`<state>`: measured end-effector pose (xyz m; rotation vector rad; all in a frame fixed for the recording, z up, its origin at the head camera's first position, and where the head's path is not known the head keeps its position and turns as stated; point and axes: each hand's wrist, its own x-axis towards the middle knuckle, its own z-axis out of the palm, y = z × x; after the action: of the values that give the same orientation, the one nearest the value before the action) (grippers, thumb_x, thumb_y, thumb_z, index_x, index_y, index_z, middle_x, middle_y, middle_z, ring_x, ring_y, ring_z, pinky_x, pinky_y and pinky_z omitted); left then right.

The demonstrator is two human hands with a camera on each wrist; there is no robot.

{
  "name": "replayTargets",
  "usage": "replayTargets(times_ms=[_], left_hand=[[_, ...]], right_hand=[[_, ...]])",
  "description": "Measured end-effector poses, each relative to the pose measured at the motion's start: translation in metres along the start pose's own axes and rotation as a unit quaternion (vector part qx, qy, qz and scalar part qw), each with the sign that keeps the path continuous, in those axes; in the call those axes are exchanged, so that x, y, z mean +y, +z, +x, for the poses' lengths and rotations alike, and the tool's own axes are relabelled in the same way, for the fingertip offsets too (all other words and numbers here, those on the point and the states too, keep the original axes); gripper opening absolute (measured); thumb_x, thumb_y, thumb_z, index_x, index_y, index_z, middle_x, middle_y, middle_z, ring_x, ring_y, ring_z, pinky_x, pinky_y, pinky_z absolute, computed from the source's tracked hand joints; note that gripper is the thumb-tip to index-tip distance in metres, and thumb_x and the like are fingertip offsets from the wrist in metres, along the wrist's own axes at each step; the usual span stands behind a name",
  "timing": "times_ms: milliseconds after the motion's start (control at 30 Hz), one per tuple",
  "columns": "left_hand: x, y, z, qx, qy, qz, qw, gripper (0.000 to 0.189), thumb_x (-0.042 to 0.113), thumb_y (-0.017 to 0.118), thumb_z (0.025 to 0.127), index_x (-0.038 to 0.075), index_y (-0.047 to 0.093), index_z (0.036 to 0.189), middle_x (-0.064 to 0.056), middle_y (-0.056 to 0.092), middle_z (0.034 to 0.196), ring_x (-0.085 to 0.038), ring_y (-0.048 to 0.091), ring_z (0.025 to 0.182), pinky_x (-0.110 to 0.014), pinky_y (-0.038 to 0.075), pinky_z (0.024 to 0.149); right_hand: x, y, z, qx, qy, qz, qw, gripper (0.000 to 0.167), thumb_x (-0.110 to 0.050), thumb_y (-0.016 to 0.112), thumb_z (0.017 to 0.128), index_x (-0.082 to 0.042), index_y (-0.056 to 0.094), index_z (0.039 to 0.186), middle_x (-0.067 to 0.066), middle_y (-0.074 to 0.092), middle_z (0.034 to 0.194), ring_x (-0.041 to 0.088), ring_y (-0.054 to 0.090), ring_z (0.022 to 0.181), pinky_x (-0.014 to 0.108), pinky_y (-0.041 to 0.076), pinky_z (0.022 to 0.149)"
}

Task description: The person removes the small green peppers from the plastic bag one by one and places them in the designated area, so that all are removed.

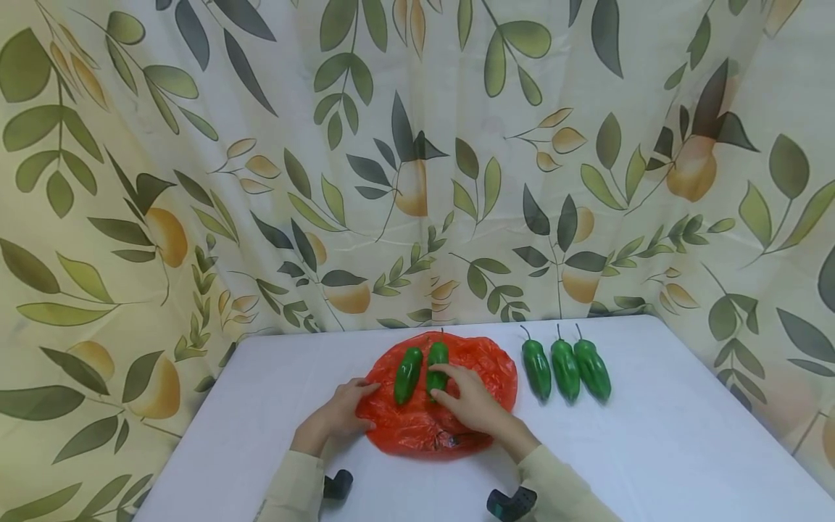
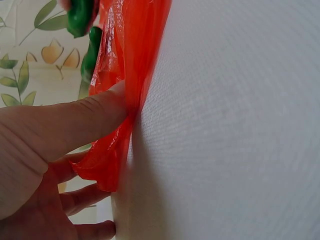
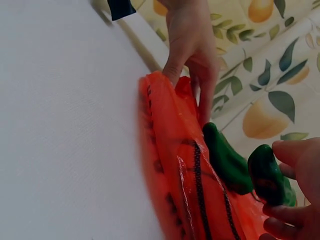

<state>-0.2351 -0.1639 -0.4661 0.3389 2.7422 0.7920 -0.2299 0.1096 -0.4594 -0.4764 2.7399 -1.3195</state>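
Observation:
A crumpled red plastic bag [image 1: 424, 438] lies spread on the table, with a green pepper [image 1: 408, 375] on it. My left hand [image 1: 346, 409] holds the bag's left edge, thumb on one side and fingers on the other, as the left wrist view shows. Over the bag, my right hand [image 1: 475, 400] pinches a second green pepper [image 1: 438, 354] between thumb and fingers, its stem pointing away from me. In the right wrist view this held pepper [image 3: 264, 172] is beside the other pepper [image 3: 227, 159], and dark print shows on the bag [image 3: 175, 125].
To the right of the bag, three more green peppers [image 1: 565, 368] lie side by side on the white tabletop [image 1: 652, 449], stems pointing to the back. A leaf-and-fruit patterned curtain [image 1: 417, 181] hangs behind the table and along its sides.

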Motion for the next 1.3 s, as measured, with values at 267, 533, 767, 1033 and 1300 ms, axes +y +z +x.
replayTargets(times_ms=[267,533,767,1033,1300], left_hand=[[0.000,-0.002,0.001,0.003,0.008,0.008,0.9999,0.071,0.015,0.081,0.085,0.011,0.051,0.149,-0.016,0.043,0.153,-0.037,0.041,0.138,-0.058,0.052,0.103],[-0.002,-0.001,0.002,0.003,0.011,0.010,0.9999,0.071,0.015,0.081,0.084,0.011,0.051,0.149,-0.016,0.043,0.153,-0.038,0.041,0.138,-0.059,0.052,0.103],[-0.002,-0.002,0.001,0.004,0.012,0.008,0.9999,0.071,0.015,0.081,0.085,0.010,0.051,0.149,-0.017,0.044,0.153,-0.038,0.041,0.138,-0.059,0.051,0.104],[-0.001,-0.003,0.000,-0.001,0.009,0.000,1.0000,0.071,0.015,0.081,0.085,0.011,0.051,0.149,-0.017,0.043,0.153,-0.038,0.041,0.138,-0.060,0.051,0.104],[0.000,-0.002,0.001,-0.004,0.008,0.001,1.0000,0.071,0.015,0.080,0.085,0.011,0.050,0.149,-0.017,0.042,0.154,-0.039,0.041,0.139,-0.061,0.050,0.104]], right_hand=[[-0.002,-0.016,-0.011,0.018,-0.013,0.004,0.9997,0.046,-0.028,0.069,0.096,-0.020,0.058,0.140,0.011,0.058,0.142,0.034,0.052,0.134,0.061,0.051,0.103],[0.006,-0.030,-0.021,0.022,-0.012,0.004,0.9997,0.045,-0.029,0.069,0.096,-0.020,0.058,0.138,0.011,0.058,0.140,0.032,0.054,0.126,0.057,0.055,0.098],[0.018,-0.047,-0.030,0.031,-0.031,-0.006,0.9990,0.045,-0.027,0.068,0.097,-0.017,0.057,0.139,0.016,0.056,0.145,0.041,0.050,0.136,0.066,0.047,0.105],[0.029,-0.071,-0.043,0.048,-0.025,-0.015,0.9984,0.048,-0.025,0.071,0.095,-0.014,0.057,0.139,0.019,0.060,0.136,0.032,0.059,0.105,0.037,0.059,0.077],[0.041,-0.090,-0.053,0.068,-0.017,-0.021,0.9973,0.053,-0.023,0.074,0.092,-0.012,0.056,0.141,0.020,0.062,0.124,0.031,0.057,0.103,0.028,0.050,0.070]])
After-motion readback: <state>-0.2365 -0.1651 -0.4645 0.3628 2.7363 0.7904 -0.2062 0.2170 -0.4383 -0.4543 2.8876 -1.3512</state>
